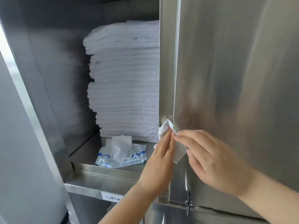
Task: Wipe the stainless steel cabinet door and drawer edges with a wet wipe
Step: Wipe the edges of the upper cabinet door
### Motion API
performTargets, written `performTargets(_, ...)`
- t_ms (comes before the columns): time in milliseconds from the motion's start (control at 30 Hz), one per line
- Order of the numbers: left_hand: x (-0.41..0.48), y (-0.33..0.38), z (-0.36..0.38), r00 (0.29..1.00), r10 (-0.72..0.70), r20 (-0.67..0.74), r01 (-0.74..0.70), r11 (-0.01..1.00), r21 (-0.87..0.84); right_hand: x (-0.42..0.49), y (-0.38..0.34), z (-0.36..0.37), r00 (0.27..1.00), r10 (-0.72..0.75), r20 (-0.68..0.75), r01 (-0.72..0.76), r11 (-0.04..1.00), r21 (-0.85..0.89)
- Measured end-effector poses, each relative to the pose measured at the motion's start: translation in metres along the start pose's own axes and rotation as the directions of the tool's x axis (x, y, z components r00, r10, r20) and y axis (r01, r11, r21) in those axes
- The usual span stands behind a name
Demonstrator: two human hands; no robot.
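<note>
A stainless steel cabinet door (234,78) fills the right half of the view, its left edge strip (166,78) running top to bottom. A white wet wipe (165,128) is folded over that edge low down, one flap hanging at the door face. My left hand (160,160) reaches up from below, straight fingers pressing the wipe against the edge. My right hand (210,159) comes in from the right and pinches the wipe's hanging part with its fingertips.
The open compartment on the left holds a tall stack of folded white linen (124,78). An opened wet wipe packet (121,154) lies on the steel shelf (100,173) in front of it. A key (187,188) hangs from the door's lock below my hands.
</note>
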State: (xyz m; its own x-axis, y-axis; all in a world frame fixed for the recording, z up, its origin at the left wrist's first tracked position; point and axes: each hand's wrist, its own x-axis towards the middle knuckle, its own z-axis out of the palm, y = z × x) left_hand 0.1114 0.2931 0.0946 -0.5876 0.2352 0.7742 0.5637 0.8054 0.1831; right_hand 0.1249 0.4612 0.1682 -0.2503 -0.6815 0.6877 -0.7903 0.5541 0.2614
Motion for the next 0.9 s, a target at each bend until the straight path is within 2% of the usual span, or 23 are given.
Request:
performTargets(67, 0.015, -0.004, -0.017, 0.998, 0.059, -0.010, -0.059, 0.998, 0.017, -0.005, -0.025, 0.010, 0.985, 0.172, -0.028, -0.168, 0.981, 0.101)
performTargets(167, 0.033, -0.015, -0.045, 0.986, 0.168, 0.003, -0.168, 0.981, 0.097, 0.002, -0.043, 0.024, 0.906, 0.422, -0.030, -0.401, 0.879, 0.259)
performTargets(233, 0.041, -0.023, -0.058, 0.977, 0.212, 0.036, -0.215, 0.968, 0.132, 0.013, -0.046, 0.032, 0.853, 0.521, -0.029, -0.478, 0.803, 0.356)
performTargets(367, 0.051, -0.039, -0.065, 0.965, 0.262, -0.016, -0.259, 0.959, 0.112, 0.036, -0.048, 0.041, 0.806, 0.590, -0.043, -0.481, 0.696, 0.533)
performTargets(467, 0.061, -0.048, -0.064, 0.966, 0.212, -0.147, -0.215, 0.977, -0.005, 0.049, -0.052, 0.049, 0.782, 0.623, -0.030, -0.475, 0.626, 0.619)
performTargets(567, 0.073, -0.055, -0.065, 0.955, 0.207, -0.213, -0.232, 0.967, -0.100, 0.063, -0.054, 0.051, 0.760, 0.649, 0.027, -0.456, 0.504, 0.733)
performTargets(633, 0.079, -0.057, -0.066, 0.960, 0.158, -0.232, -0.202, 0.963, -0.177, 0.074, -0.055, 0.049, 0.765, 0.644, -0.008, -0.419, 0.507, 0.754)
performTargets(733, 0.086, -0.054, -0.067, 0.968, 0.097, -0.230, -0.159, 0.949, -0.271, 0.094, -0.054, 0.043, 0.730, 0.682, -0.039, -0.401, 0.475, 0.783)
performTargets(900, 0.108, -0.043, -0.078, 0.954, 0.136, -0.266, -0.216, 0.929, -0.300, 0.127, -0.045, 0.024, 0.694, 0.712, -0.104, -0.387, 0.491, 0.780)
